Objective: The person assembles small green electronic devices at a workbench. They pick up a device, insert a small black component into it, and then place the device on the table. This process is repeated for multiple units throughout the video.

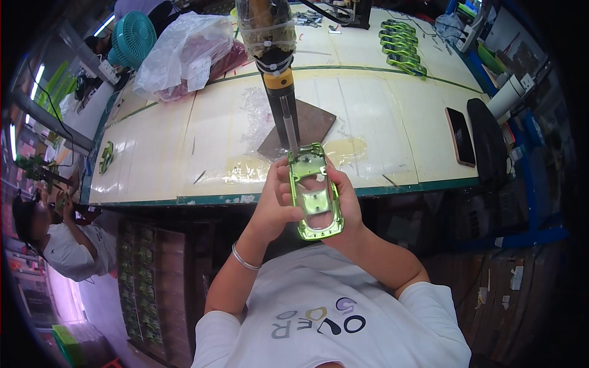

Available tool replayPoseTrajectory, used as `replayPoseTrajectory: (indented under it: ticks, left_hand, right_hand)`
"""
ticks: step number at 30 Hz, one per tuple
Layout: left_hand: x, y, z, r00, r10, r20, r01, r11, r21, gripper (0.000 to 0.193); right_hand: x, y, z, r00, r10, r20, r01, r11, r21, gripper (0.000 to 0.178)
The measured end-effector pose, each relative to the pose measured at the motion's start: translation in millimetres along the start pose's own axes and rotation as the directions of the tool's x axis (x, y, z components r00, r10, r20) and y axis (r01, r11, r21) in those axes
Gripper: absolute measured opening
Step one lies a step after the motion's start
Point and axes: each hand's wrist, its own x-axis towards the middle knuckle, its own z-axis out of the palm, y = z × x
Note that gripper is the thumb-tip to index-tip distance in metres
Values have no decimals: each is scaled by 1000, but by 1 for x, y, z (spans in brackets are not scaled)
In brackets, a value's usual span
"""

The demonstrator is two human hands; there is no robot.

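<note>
A shiny green toy car body shell (316,200) is held between my two hands at the table's near edge, its hollow underside facing up. Fingers of my left hand (277,199) wrap its left side, the thumb lying on its edge. My right hand (345,199) grips the right side. Above the shell's far end hangs a power screwdriver (279,83), its thin bit reaching down to that end; whether it touches a screw is too small to tell. A brown square board (316,126) lies on the table behind the bit.
Several green car shells (402,49) stand stacked at the far right. A phone (460,136) lies at the right edge beside a black object. Plastic bags (181,58) and a teal fan (133,40) are far left; a small green part (107,157) lies nearer. Another person (76,245) works at left.
</note>
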Motion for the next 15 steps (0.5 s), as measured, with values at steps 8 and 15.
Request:
replayPoseTrajectory:
  ticks: [8,15]
  left_hand:
    - [-3,11,13,1000,3,-20,-2,999,52,106]
    - [-1,11,15,1000,27,-15,-25,998,65,103]
  right_hand:
    - [-3,-4,8,999,36,0,-36,998,-45,37]
    - [-5,-5,7,993,78,85,-77,997,-16,43]
